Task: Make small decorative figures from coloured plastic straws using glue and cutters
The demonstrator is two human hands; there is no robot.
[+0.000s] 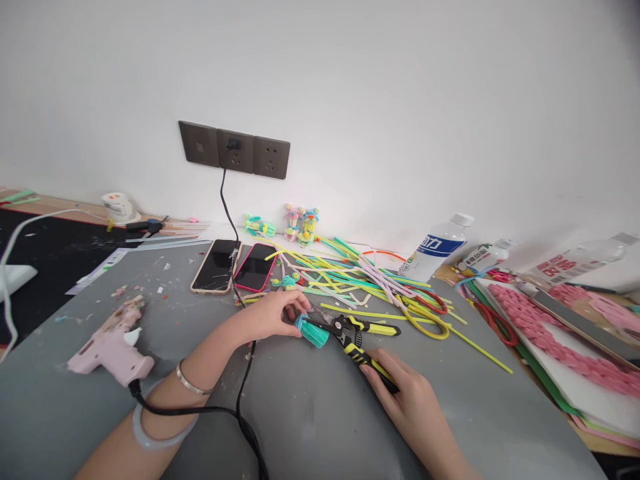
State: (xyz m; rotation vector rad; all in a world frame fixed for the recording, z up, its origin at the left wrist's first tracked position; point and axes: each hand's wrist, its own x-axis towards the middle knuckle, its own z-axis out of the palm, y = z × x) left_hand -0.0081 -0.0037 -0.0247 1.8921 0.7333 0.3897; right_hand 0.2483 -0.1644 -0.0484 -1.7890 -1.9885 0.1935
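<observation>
A small teal fuzzy figure point(313, 333) with a blue band is pinched between the fingers of my left hand point(280, 313), a little above the grey mat. My right hand point(400, 387) grips one handle of black and yellow pliers point(353, 333). The handles are spread apart, and the tool's jaws touch or lie just beside the figure's upper end; the exact contact is hidden. Another teal and yellow piece point(287, 281) sits just behind my left hand.
A pink glue gun point(113, 350) lies left, its black cord passing under my left forearm. Two phones point(215, 267), yellow, green and lilac fuzzy stems point(370, 273), small figures point(293, 223) and a bottle point(435, 250) stand or lie behind. Papers with pink braid point(565, 333) are at right.
</observation>
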